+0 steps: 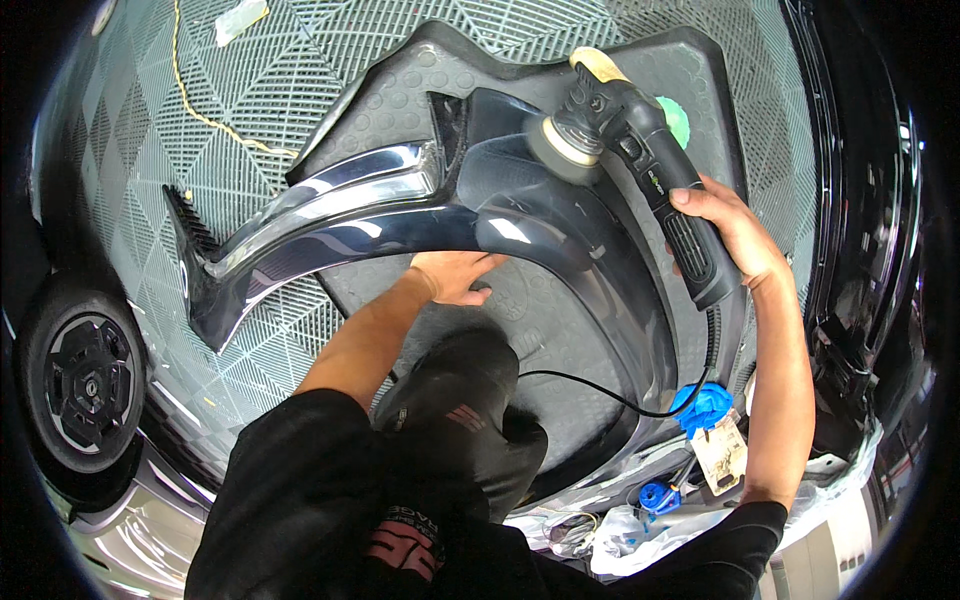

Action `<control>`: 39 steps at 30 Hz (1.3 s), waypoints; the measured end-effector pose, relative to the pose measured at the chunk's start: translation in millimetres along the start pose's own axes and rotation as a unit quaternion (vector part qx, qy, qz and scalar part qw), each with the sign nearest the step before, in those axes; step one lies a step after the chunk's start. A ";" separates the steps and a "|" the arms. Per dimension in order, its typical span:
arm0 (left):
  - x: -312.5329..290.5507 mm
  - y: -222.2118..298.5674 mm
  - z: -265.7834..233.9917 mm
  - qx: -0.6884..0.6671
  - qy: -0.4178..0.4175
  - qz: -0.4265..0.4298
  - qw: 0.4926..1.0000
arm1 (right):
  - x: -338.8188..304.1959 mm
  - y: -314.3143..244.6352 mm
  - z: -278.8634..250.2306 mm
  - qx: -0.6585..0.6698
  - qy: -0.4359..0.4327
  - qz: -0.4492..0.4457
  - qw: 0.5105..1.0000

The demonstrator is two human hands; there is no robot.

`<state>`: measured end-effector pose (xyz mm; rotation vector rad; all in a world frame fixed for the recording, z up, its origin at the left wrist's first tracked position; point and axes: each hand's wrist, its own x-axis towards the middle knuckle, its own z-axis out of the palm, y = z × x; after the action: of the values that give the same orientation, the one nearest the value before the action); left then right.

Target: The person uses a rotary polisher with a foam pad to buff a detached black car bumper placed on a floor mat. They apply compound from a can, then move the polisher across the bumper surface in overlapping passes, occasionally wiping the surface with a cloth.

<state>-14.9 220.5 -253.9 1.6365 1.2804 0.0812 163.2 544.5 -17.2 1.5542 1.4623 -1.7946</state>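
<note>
A glossy dark car fender point(390, 228) with a wheel arch lies on a black mat with raised edges. My right hand point(722, 230) is wrapped round the grip of a black polisher point(650, 165), its thumb along the top. The polisher's round pad point(563, 150) sits against the upper right part of the fender, where the surface looks hazy. From the tool's rear a black cord point(600, 397) runs down toward my legs. My left hand point(452, 277) lies at the arch's inner edge, thumb and visible finger stretched apart; its other fingers are partly hidden by the fender.
The black mat point(690, 70) lies on grey grid floor tiles point(270, 90). A light green round pad point(673, 122) is beyond the polisher. A blue cloth point(703, 408) and a plastic bag point(650, 540) are at lower right. Cars flank both sides; a wheel point(85, 380) shows at left.
</note>
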 end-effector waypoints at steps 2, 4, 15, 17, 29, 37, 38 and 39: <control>-0.4 0.2 -1.8 -0.006 -0.008 0.005 1.000 | 6.1 -11.8 8.5 -0.013 -0.009 -0.013 1.000; 0.0 1.3 -5.3 0.004 -0.029 -0.001 1.000 | 11.3 -22.5 16.4 -0.024 -0.022 -0.017 0.999; 0.6 2.1 -6.1 0.005 -0.027 0.009 1.000 | 23.6 -44.5 52.6 -0.153 -0.034 -0.098 0.983; -0.5 0.6 -3.8 -0.018 -0.008 0.014 1.000 | 22.8 -40.3 52.0 -0.166 -0.042 -0.123 0.977; 0.0 -2.7 -0.1 -0.017 0.006 0.022 1.000 | -15.6 -1.1 7.2 -0.007 0.015 -0.001 1.000; -0.4 -2.8 0.0 -0.008 0.015 0.030 0.999 | 0.4 -18.6 28.0 -0.110 0.016 -0.060 0.992; -0.5 -2.3 -0.6 -0.001 0.020 0.030 0.999 | 2.8 -21.8 34.0 -0.139 0.031 -0.074 0.987; -0.8 -1.6 -1.1 0.002 0.025 0.034 0.999 | 6.9 -25.2 40.1 -0.146 0.028 -0.086 0.985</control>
<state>-17.0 220.5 -254.1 1.6917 1.2635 0.1627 120.4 523.0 -17.0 1.3765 1.8404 -1.5467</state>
